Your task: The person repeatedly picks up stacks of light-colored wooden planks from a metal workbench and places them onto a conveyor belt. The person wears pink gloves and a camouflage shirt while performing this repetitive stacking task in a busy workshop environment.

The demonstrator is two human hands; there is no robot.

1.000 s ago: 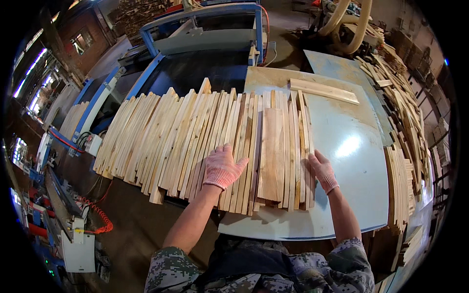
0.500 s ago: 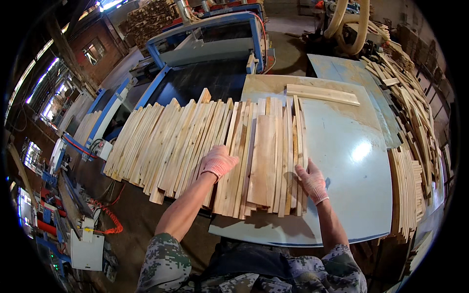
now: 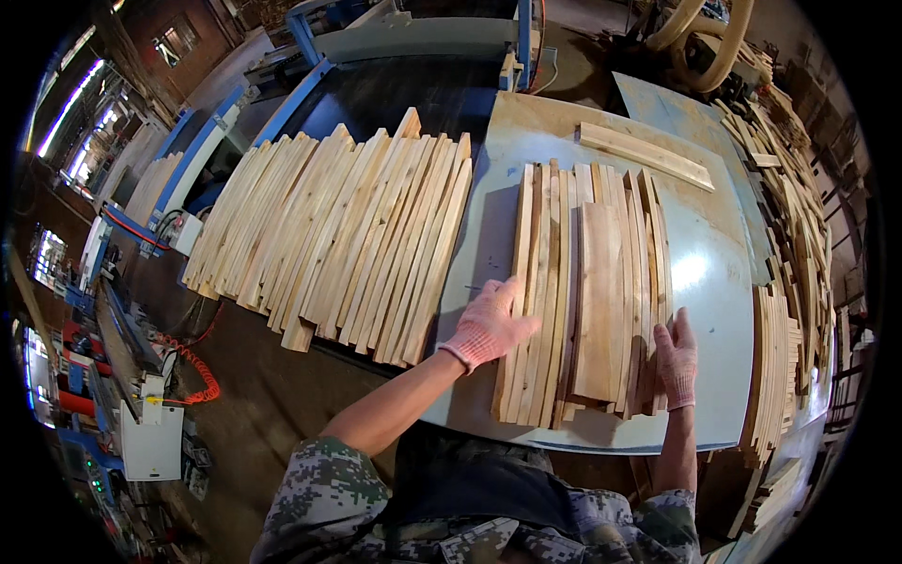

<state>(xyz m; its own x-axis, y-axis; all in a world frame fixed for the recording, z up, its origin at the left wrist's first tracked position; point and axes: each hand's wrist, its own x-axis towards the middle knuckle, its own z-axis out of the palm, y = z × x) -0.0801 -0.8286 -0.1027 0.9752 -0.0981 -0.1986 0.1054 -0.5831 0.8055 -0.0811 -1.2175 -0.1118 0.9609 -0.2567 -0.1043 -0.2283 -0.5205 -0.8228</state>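
Observation:
A bundle of pale wooden strips (image 3: 540,291), standing side by side, lies on a light blue-grey tabletop (image 3: 709,310). One wider plank (image 3: 598,301) rests flat on top of them. My left hand (image 3: 490,322), in a pinkish knit glove, presses against the bundle's left side, its thumb lying over the strips. On the opposite side my right hand (image 3: 676,360), gloved alike, bears on the outermost strip with its thumb up. Between them the two hands hold the bundle; some fingertips are hidden. Left of a gap stretches a longer row of similar wooden strips (image 3: 348,235).
A blue-framed machine with a dark bed (image 3: 404,99) stands behind the row. A single board (image 3: 648,155) lies at the tabletop's far side. Stacked strips (image 3: 775,362) and a heap of loose wood (image 3: 794,216) line the right. A red coiled hose (image 3: 199,371) hangs at left.
Both hands have shifted right with the bundle of strips, opening a gap between it and the longer row. My left hand has moved beside the bundle's left side. The view has shifted too.

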